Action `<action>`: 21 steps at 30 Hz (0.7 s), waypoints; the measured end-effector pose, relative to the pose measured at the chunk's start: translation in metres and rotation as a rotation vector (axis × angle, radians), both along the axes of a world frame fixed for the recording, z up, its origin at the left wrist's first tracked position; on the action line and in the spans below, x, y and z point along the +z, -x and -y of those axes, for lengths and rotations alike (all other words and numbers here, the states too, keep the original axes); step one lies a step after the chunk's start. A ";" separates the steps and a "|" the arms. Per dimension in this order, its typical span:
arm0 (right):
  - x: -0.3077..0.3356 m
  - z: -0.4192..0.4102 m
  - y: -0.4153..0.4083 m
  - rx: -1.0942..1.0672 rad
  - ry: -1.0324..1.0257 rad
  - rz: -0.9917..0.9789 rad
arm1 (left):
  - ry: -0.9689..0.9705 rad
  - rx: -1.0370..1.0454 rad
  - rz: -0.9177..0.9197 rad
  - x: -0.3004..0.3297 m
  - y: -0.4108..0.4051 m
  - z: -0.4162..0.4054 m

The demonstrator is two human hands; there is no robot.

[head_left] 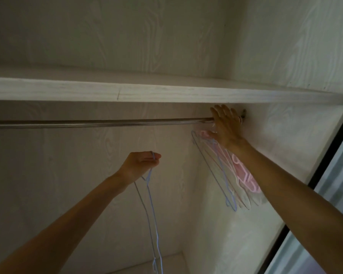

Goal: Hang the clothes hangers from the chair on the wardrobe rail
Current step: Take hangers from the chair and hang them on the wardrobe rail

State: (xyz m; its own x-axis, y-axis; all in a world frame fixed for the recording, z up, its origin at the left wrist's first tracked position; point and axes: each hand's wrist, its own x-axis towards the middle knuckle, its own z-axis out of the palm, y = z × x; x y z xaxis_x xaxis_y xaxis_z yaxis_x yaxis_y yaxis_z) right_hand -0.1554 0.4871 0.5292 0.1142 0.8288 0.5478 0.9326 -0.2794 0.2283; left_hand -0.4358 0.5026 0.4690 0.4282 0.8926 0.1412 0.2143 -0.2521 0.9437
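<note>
Several hangers (224, 171) hung on the rail (107, 123) under the spread right hand (225, 125); the left hand (141, 165) pinched two more hangers (151, 204), unhung.

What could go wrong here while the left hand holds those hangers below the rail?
1. The left hand pinches the thin wire hangers only by their hooks; they dangle long and could slip or tangle.
2. The right hand presses the hung bunch against the rail end by the side wall; the bunch splays at an angle, so new hooks may snag it.
</note>
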 end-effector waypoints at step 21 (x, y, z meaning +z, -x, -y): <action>-0.071 0.052 0.076 0.273 -0.229 -0.899 | -0.938 0.422 -0.764 0.025 -0.022 -0.037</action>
